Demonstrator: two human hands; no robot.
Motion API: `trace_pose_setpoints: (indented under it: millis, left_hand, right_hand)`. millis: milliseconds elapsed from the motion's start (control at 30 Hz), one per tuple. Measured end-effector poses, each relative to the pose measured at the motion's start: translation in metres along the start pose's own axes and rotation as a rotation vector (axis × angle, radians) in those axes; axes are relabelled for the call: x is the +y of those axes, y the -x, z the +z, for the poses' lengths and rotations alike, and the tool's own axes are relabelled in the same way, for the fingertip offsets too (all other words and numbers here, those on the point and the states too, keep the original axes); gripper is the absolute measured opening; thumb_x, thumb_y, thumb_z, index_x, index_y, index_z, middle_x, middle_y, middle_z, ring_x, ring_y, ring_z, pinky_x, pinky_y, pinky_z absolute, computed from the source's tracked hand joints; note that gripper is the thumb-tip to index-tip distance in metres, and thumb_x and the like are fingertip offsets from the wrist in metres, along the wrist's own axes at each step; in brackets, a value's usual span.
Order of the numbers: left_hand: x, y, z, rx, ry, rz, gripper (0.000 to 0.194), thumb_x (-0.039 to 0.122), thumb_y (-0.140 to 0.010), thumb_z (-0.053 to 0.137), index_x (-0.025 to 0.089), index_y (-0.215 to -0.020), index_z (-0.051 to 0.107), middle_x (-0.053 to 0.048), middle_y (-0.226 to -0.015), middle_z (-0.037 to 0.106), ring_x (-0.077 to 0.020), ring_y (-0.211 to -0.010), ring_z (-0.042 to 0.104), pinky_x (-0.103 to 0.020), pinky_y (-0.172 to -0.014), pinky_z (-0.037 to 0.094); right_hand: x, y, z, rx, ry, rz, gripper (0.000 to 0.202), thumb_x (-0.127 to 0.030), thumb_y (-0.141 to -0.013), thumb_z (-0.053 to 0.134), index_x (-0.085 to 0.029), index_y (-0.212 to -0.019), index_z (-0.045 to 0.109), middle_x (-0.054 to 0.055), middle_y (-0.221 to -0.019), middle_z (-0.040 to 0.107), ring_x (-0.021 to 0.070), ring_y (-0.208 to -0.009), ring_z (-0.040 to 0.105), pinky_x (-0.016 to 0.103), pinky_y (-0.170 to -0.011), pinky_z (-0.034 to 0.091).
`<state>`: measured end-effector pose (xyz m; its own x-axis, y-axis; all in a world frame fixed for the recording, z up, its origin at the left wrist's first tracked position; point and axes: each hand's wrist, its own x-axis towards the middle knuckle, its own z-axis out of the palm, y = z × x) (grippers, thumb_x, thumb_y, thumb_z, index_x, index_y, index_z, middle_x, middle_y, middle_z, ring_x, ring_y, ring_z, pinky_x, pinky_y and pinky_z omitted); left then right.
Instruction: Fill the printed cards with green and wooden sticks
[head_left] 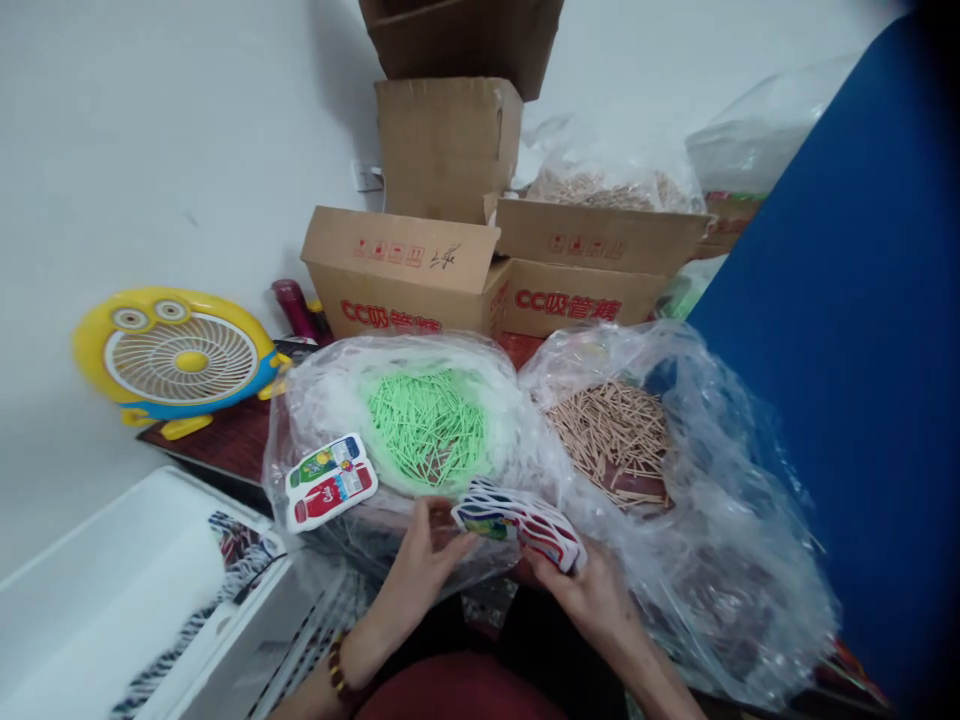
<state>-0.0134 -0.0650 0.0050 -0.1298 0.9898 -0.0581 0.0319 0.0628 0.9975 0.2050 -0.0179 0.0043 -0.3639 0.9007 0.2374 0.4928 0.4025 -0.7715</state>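
Observation:
A fanned stack of bottle-shaped printed packets [525, 520] is gripped at its right end by my right hand [589, 590]. My left hand [427, 550] is at the stack's left end, its thumb near the lower edge and its fingers curled; whether it pinches a packet is unclear. Just beyond the hands, light green sticks [431, 425] lie in an open clear plastic bag [322, 375]. Brown sticks [615, 435] fill another open bag [720, 430] on the right. Two-bottle printed packets [330, 482] rest on the left bag's front left edge.
A yellow and blue fan [187, 360] stands on the table's left end. Open cardboard boxes [405, 260] line the back. At lower left is a white foam box [90, 600] with striped packets inside. A large blue panel [847, 330] rises at right.

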Motion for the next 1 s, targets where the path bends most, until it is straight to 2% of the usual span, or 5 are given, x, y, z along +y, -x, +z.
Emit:
trace_pose_setpoints:
  millis: [100,200,567,733,1000]
  left_hand:
    - [0.014,0.039,-0.024,-0.180,0.077,-0.300,0.032,0.051,-0.083,0.055,0.020,-0.077,0.060,-0.005,-0.071,0.066,-0.0205,-0.069,0.062,-0.037,-0.071,0.049]
    - [0.037,0.070,-0.036,-0.250,0.548,-0.405,0.040,0.053,-0.081,0.057,0.026,-0.111,0.060,-0.009,-0.106,0.068,-0.0265,-0.099,0.063,-0.042,-0.085,0.048]
    - [0.011,0.120,-0.098,0.538,0.904,-0.459,0.015,0.016,-0.070,0.066,0.012,-0.084,0.067,-0.013,-0.089,0.074,-0.0295,-0.080,0.070,-0.042,-0.080,0.054]
    - [-0.028,0.150,-0.189,0.720,0.963,-0.469,0.024,0.016,-0.078,0.058,0.007,-0.099,0.062,-0.015,-0.088,0.073,-0.0294,-0.083,0.071,-0.042,-0.079,0.057]
    - [-0.106,0.132,-0.370,1.239,0.601,-0.464,0.029,0.006,-0.086,0.049,0.008,-0.115,0.055,-0.014,-0.097,0.068,-0.0239,-0.081,0.069,-0.039,-0.071,0.058]
  right_hand:
    - [-0.019,0.000,0.006,-0.037,0.161,-0.129,0.034,-0.024,-0.080,0.056,-0.023,-0.114,0.059,0.007,-0.096,0.073,0.0262,-0.079,0.069,0.034,-0.069,0.055]
    - [-0.036,0.002,0.029,-0.166,0.305,-0.364,0.042,-0.013,-0.076,0.052,-0.024,-0.116,0.055,0.008,-0.102,0.071,0.0252,-0.079,0.069,0.032,-0.065,0.053]
    - [-0.129,-0.016,0.154,-0.383,0.427,-1.016,0.028,-0.010,-0.080,0.056,-0.018,-0.107,0.057,0.011,-0.098,0.068,0.0263,-0.089,0.063,0.037,-0.078,0.048]
    - [-0.143,-0.030,0.190,-0.407,0.324,-1.038,0.040,-0.022,-0.086,0.055,-0.022,-0.125,0.049,0.009,-0.132,0.055,0.0276,-0.121,0.049,0.043,-0.098,0.040]
    - [-0.074,-0.015,0.210,-0.587,0.319,-1.019,0.041,-0.009,-0.072,0.054,-0.023,-0.110,0.056,0.004,-0.116,0.066,0.0187,-0.085,0.068,0.030,-0.075,0.053]
